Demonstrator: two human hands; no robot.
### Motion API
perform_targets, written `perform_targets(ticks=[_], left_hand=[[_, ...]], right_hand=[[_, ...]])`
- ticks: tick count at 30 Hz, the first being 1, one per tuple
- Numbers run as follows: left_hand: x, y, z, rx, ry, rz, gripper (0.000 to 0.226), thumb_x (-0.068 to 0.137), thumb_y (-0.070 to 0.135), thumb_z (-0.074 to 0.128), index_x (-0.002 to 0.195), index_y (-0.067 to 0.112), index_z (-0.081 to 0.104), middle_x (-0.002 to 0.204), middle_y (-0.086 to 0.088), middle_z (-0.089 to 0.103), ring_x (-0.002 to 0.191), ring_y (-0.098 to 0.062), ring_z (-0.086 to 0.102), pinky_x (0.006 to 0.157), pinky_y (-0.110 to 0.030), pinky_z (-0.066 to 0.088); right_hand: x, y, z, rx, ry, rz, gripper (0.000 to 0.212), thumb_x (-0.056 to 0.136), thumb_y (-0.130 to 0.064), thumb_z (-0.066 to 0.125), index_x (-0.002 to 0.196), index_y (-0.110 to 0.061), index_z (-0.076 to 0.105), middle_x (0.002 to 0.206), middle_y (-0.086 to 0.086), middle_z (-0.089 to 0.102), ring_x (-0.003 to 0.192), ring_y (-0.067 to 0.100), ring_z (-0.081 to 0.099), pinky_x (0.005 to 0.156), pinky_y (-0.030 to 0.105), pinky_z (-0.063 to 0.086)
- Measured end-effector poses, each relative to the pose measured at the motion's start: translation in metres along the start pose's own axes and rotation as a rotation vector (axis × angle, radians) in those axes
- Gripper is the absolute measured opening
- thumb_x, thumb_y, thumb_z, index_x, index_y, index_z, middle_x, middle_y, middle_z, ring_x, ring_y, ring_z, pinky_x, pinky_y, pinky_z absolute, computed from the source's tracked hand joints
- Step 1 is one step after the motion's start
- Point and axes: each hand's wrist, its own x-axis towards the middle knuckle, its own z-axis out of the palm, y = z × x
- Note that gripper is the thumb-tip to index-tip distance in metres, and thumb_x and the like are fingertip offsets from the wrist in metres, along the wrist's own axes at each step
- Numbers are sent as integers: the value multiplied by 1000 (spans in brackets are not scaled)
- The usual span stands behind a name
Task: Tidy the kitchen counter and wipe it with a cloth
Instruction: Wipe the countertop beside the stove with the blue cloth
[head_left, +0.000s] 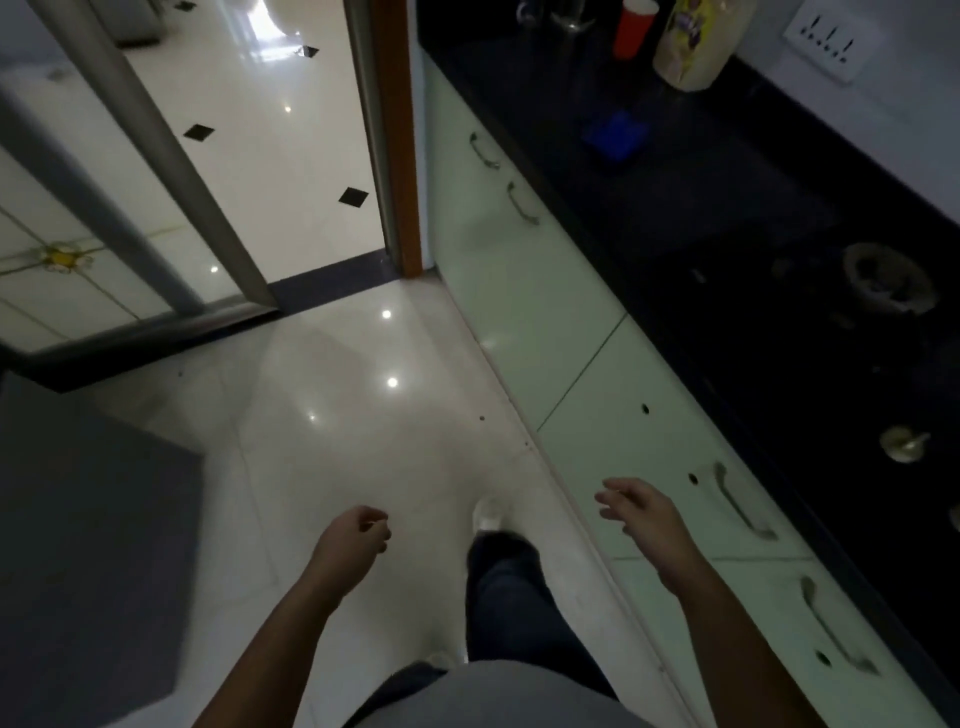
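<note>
Fingers of left hand (358, 535) curled loosely, holding nothing, fingers of right hand (641, 517) spread open and empty beside pale green cabinet drawers (587, 395), both over glossy white floor (332, 415), blue cloth (615, 134) lying on black stone worktop (691, 208), near red cup (632, 27) and yellowish bag (693, 44).

Black counter (701, 218); blue cloth (615, 136); red cup (632, 28).

Black stone kitchen counter (727, 218): wide bare stretch mid-run, open to reach from the front edge. Far end crowded: red paper cup (632, 27), cream printed food bag (693, 44), flat blue cloth-like square (615, 136) lying just before them. Near end: round metal hob burners (889, 283) obstruct. Glossy white tiled floor (332, 415) alongside: unobstructed.
</note>
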Motion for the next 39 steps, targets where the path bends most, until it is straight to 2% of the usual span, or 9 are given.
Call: perform_targets(ticks=[4,8,12,16,19,23,28,34,39], left_hand=[[67,103,-5,73,14,198,24,92,16,49,113,10,58,103,-9,66,90,-19,62,74,-27,47],[126,210,-17,209,63,343,28,92,21,50,118,15,55,109,-5,63,96,-14,58,81,-24,45],[182,306,-32,339,128,546,30,92,19,49,121,14,54,115,-3,61,92,-5,51,80,-17,39],[235,363,-41,376,183,652,28,91,17,51,118,12,56,117,-3,62,98,-6,54,83,-17,39],[279,399,-43,430,157,714,27,90,16,52,116,12,57,118,-3,61,108,-15,56,87,-19,38],[344,455,-43,630,62,935,22,86,15,56,107,10,62,114,-8,62,104,-25,60,84,-28,45],[410,521,-36,790,-41,1040,41,82,31,42,108,7,64,115,-12,64,105,-30,61,90,-38,47],[451,553,-30,888,-158,1066,37,81,29,47,107,10,65,117,-10,63,111,-31,58,93,-43,45],[457,559,-29,905,-288,1142,38,81,31,39,99,11,66,111,-8,65,104,-28,62,88,-41,48]], right_hand=[[79,-73,-24,71,49,-96,12,91,-12,51,100,-17,59,103,10,65,85,15,62,67,19,42],[163,-169,-49,124,98,-201,15,91,-8,51,104,-11,57,101,12,63,80,14,60,63,10,46],[240,-257,-63,155,175,-269,25,91,-16,52,115,-12,55,103,5,61,84,6,58,69,15,41],[303,-310,-66,202,284,-237,33,90,-22,55,122,-15,51,107,2,59,93,14,58,70,20,44],[345,-334,-64,184,411,-185,44,87,-28,58,128,-18,44,113,2,54,103,19,55,83,30,46],[397,-361,-63,51,585,-53,70,81,-46,61,138,-19,30,136,9,41,117,24,49,93,39,46],[451,-396,-59,-119,636,194,86,75,-62,57,142,-22,20,140,17,29,125,36,38,94,45,43],[489,-417,-46,-525,675,362,85,75,-63,56,139,-21,19,135,20,28,119,35,36,93,43,41],[483,-410,-42,-532,698,259,63,85,-41,56,138,-24,28,134,19,32,119,35,38,91,44,44]])
